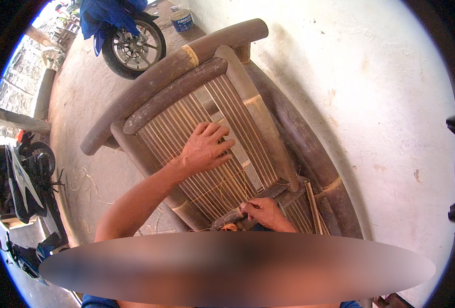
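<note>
"Where's the left hand [205, 146]?"

"Over the slats [166, 120] of the bamboo frame [150, 84], fingers curled, beside the long gap between them."

"And the right hand [266, 212]?"

"At the frame's near end, thumb and forefinger brought together. It may be pinching one of the yellow strands [207, 192], but they're too thin to be sure."

"Anything next to it?"

"An orange bundle [229, 227], just to its left."

"Farther off?"

"A motorcycle wheel [135, 51] and a tin [182, 21] past the frame's far end; a pale wall [381, 102] along the right."
</note>
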### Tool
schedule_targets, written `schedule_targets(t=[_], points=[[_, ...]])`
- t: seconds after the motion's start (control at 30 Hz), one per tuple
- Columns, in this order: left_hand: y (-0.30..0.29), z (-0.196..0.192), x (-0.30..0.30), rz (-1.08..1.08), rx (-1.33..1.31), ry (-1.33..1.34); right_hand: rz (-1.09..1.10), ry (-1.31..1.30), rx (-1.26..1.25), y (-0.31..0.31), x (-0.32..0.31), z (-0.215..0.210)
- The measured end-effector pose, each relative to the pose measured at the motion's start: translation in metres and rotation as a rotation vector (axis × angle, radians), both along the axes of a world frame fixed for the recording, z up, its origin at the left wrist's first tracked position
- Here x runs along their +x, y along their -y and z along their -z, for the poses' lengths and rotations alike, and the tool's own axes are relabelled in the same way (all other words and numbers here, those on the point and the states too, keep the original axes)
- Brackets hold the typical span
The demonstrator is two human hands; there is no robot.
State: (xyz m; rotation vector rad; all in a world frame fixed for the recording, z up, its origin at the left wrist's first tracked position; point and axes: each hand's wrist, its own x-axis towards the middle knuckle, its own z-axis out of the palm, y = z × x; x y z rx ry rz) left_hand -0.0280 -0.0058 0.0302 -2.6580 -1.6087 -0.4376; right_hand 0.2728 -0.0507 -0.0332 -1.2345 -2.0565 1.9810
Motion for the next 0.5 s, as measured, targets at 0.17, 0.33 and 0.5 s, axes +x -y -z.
schedule_targets(t=[0.17, 0.33, 0.5], points=[[-0.012, 0.011, 0.014, -0.054, 0.015, -0.007, -0.014, 0.016, 0.029, -0.001, 0.002, -0.004], [0.029, 0.012, 0.015, 0.114, -0.229, 0.276, -0.029, 0.049, 0.067, -0.004, 0.008, -0.005], [0.151, -0.004, 0.007, 0.209, -0.565, -0.049, -0.195, 0.015, 0.401, -0.005, 0.009, -0.009]])
